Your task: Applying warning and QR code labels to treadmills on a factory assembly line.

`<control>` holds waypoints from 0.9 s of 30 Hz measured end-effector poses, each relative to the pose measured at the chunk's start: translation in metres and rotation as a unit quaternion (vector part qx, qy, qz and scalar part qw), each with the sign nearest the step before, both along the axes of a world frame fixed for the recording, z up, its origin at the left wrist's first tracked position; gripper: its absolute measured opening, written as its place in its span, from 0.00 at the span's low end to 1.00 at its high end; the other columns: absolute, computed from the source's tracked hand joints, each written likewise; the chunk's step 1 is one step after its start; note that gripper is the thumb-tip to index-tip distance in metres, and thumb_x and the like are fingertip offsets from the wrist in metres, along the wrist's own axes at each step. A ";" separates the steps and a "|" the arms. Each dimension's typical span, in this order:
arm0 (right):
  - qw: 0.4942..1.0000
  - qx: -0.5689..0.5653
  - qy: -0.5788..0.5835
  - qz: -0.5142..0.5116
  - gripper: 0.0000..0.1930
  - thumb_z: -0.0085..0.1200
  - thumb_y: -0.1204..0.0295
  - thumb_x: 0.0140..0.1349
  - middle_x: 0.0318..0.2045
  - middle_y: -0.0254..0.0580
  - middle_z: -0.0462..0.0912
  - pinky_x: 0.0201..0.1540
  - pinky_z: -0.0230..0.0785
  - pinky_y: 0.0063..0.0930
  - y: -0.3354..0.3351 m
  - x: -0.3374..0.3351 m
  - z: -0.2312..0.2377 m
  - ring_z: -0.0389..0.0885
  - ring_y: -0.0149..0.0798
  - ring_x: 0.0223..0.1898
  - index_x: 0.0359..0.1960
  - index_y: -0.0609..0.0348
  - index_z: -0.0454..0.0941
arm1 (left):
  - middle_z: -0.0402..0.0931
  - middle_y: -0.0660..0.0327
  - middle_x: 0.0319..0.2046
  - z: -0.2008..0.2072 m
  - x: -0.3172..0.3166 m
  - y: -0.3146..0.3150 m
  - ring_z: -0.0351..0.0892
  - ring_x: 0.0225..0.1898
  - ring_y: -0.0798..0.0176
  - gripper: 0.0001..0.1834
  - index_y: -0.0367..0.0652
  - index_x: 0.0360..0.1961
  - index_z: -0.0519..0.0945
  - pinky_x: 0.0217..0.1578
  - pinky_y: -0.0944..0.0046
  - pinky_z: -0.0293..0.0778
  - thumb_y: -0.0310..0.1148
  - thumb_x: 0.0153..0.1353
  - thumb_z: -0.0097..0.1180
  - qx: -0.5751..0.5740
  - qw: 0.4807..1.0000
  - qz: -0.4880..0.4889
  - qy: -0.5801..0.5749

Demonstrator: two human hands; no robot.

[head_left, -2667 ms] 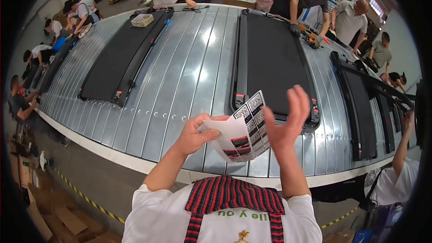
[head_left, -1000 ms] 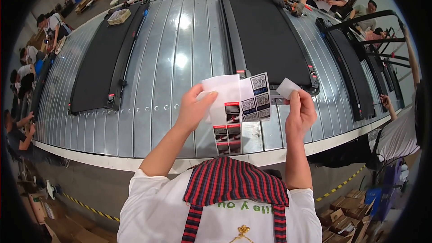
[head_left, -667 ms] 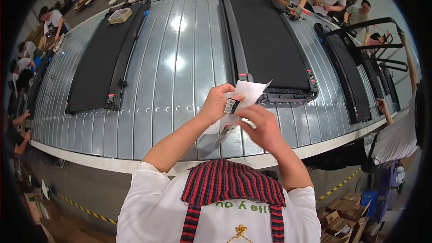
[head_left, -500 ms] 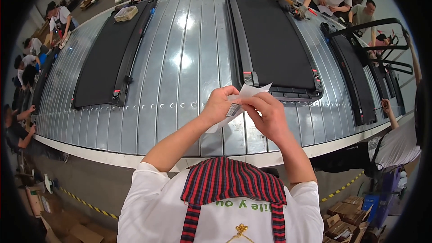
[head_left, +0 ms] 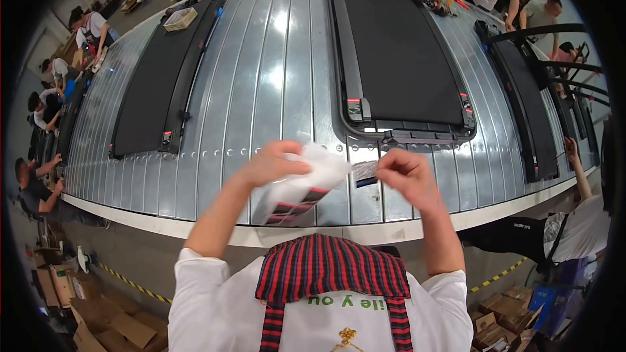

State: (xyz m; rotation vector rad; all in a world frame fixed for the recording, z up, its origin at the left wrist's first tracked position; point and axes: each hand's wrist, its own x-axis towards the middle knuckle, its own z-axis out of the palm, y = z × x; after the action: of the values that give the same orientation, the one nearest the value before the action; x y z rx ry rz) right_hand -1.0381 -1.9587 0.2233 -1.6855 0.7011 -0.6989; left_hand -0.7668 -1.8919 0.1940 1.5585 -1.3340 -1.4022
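Note:
Above the near part of the metal slatted table, my left hand grips a white sheet of stickers, blurred by motion. Black and red printed patches show on the sheet's lower part. My right hand pinches a small silver-grey sticker between thumb and fingertips, close to the sheet's right edge. Whether the sticker still touches the sheet, I cannot tell. Just beyond my hands lies a treadmill base with a black belt and red-marked end caps.
Another treadmill base lies to the left, with a small parts box on it. Further right stands one with black handrails. A co-worker's gloved hands work at the far edge. Cardboard boxes sit on the floor.
My hands have moved apart, the left one leftward with the sheet. The small silver-grey sticker now shows in my right fingers. The sheet's black and red patches have come into view.

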 end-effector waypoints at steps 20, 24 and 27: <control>0.934 0.336 0.117 -0.042 0.05 0.54 0.73 0.49 0.11 0.29 0.67 0.11 0.44 0.16 -0.250 0.076 -0.159 0.58 0.21 0.10 0.22 0.61 0.74 | 0.71 0.60 0.24 -0.149 0.001 -0.137 0.73 0.29 0.53 0.06 0.45 0.25 0.72 0.26 0.55 0.68 0.35 0.50 0.52 -0.183 0.891 -0.162 -0.382; 0.928 0.339 0.149 -0.038 0.05 0.54 0.73 0.49 0.11 0.30 0.67 0.11 0.44 0.16 -0.263 0.093 -0.173 0.58 0.21 0.10 0.21 0.61 0.73 | 0.70 0.61 0.24 -0.142 0.004 -0.158 0.72 0.29 0.53 0.06 0.44 0.24 0.71 0.26 0.55 0.68 0.34 0.50 0.52 -0.219 0.892 -0.172 -0.357; 0.924 0.344 0.160 -0.049 0.05 0.54 0.73 0.49 0.10 0.30 0.67 0.10 0.44 0.16 -0.265 0.096 -0.176 0.57 0.21 0.09 0.21 0.61 0.73 | 0.71 0.61 0.25 -0.148 0.007 -0.167 0.73 0.29 0.54 0.06 0.43 0.24 0.71 0.27 0.55 0.68 0.34 0.51 0.51 -0.229 0.891 -0.183 -0.345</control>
State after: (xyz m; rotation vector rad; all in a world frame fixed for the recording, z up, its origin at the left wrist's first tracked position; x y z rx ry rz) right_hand -0.9422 -2.2242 0.0469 -1.1162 1.1158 -0.1876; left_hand -0.7594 -2.0587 0.0456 1.5706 -2.2847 -0.6137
